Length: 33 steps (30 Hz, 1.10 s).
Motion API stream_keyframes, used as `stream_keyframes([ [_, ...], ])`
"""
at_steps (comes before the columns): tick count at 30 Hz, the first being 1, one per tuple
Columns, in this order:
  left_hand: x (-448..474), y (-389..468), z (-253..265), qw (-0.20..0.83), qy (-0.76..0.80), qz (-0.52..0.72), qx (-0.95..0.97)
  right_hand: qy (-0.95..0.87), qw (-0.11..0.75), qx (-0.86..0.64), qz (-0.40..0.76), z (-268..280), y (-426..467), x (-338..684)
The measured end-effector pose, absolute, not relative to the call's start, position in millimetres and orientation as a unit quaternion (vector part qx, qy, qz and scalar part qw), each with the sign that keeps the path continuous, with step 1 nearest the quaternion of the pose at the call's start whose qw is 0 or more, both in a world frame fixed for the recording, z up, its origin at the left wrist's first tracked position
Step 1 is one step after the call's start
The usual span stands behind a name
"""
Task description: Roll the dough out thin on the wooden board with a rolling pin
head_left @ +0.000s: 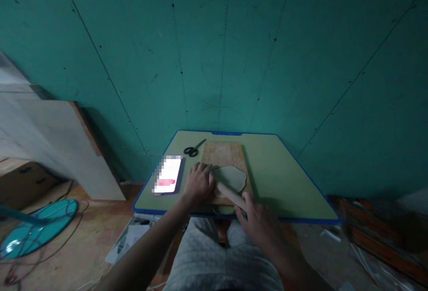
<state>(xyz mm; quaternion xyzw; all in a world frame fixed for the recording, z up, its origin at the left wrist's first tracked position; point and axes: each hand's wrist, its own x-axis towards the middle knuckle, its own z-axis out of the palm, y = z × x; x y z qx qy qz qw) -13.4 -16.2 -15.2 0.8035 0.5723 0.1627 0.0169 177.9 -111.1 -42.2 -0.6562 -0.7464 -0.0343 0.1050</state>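
A pale wooden rolling pin [232,196] lies slantwise over a flat, thin sheet of dough [231,177]. Beneath the dough is a wooden cutting board [222,152]. My left hand [199,182] is closed at the pin's upper left end, by the dough's left edge; its fingers partly hide that end. The lower right end of the pin is in my right hand [257,215], with the fingers wrapped round it. Part of the dough's near side is covered by the pin.
Black-handled scissors [192,150] and a phone with a lit screen [169,175] lie left of the board on a blue-edged table [284,175]. A green wall [214,59] rises behind. A round teal base [40,228] with cables stands on the floor at left.
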Motion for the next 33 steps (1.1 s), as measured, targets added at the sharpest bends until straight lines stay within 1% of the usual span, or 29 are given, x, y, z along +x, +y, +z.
stream_keyframes([
  [4,-5,-3,-15,-0.010,0.574,0.143,0.806,-0.749,0.165,-0.642,-0.010,-50,-114,180],
  [7,4,10,-17,-0.018,0.550,0.128,0.825,-0.755,0.253,-0.605,-0.011,-54,-116,182],
  [11,25,25,-17,0.005,0.546,0.105,0.831,-0.771,0.387,-0.502,-0.057,-53,-119,184],
  [14,47,34,-15,0.011,0.529,0.109,0.842,-0.805,0.428,-0.408,-0.043,-49,-121,186],
  [18,75,45,-12,0.016,0.512,0.103,0.852,-0.863,0.408,-0.298,0.014,-45,-121,188],
  [20,87,47,-10,0.020,0.499,0.096,0.861,-0.885,0.385,-0.262,0.015,-47,-118,186],
  [22,98,45,-7,0.017,0.499,0.084,0.862,-0.909,0.343,-0.239,0.004,-52,-112,183],
  [27,119,33,-1,0.012,0.528,0.051,0.848,-0.957,0.212,-0.199,0.011,-54,-98,166],
  [29,121,30,0,0.011,0.535,0.041,0.843,-0.963,0.180,-0.199,0.022,-49,-95,158],
  [33,113,31,-3,0.013,0.540,0.051,0.840,-0.965,0.147,-0.211,0.045,-37,-92,145],
])
